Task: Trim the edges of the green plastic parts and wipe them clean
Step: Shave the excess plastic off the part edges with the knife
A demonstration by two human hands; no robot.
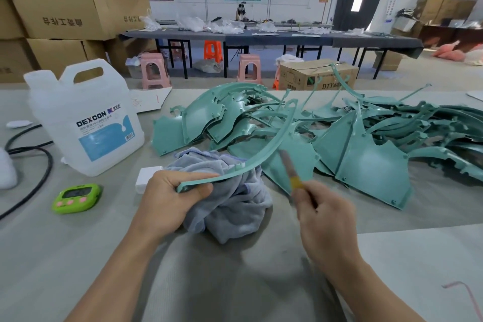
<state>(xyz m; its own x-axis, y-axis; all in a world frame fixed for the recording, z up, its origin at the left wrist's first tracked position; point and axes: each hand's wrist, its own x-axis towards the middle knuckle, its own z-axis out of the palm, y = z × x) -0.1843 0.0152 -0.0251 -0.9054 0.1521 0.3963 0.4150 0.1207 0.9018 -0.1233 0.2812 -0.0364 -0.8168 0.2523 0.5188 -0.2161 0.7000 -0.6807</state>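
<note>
Trimming the strip
The left hand gripped its end; the right hand, curled round a blurred tool, probably needed the edge just beyond the left.

Tabletop: open at 6 o'clock, near edge.
Green parts heap: blocks 12 to 3 o'clock.
Jug: stands at 10 o'clock.
Cable, timer: clutter 9 o'clock.
Cloth: bunched dead centre.

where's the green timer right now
In the head view the green timer lies flat on the table at the left, just left of the left hand and nearer the camera than the white DEXCON jug.
</note>
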